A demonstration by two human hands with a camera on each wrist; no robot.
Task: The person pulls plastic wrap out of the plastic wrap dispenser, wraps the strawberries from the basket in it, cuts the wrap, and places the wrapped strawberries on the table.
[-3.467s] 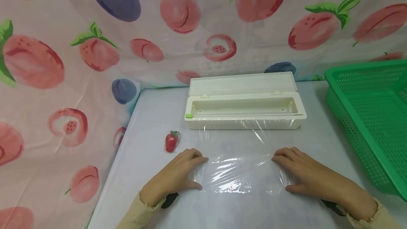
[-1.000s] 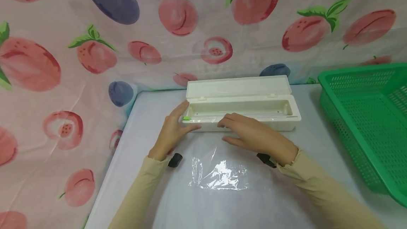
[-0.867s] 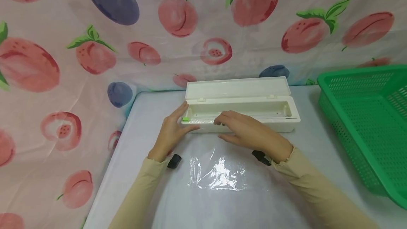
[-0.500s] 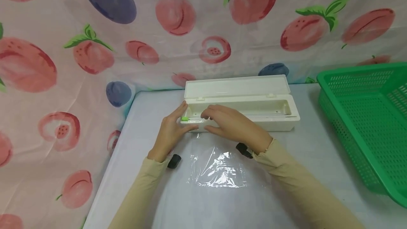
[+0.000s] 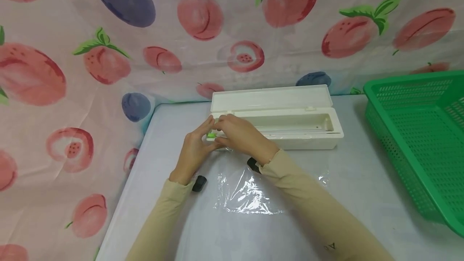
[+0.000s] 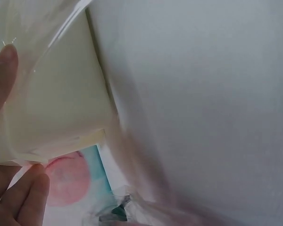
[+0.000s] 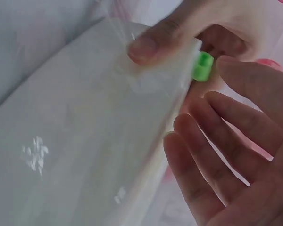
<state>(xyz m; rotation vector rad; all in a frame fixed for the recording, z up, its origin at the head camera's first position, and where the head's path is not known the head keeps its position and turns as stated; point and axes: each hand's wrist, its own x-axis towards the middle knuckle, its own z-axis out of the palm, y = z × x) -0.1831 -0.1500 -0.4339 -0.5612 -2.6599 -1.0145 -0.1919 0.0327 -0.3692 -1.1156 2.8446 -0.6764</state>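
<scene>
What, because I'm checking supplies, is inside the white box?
Pale walls and, rightward, a dark spot are visible inside the white box; the right hand hides much of its left part.

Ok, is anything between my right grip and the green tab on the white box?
Nothing visible: the right grip has a fingertip close beside the green tab in the right wrist view. The left grip clasps that end of the white box, outside the gap.

Left sleeve (image 5: 160, 218), long, beige, with gathered cuff (image 5: 179, 190); right sleeve (image 5: 320, 208), matching, cloth creased, bearing a dark marking (image 5: 330, 246) too small to read; left wrist piece (image 5: 199, 183) and right wrist piece (image 5: 253, 165), both black, stubby, rounded, set beside the cuffs.
</scene>
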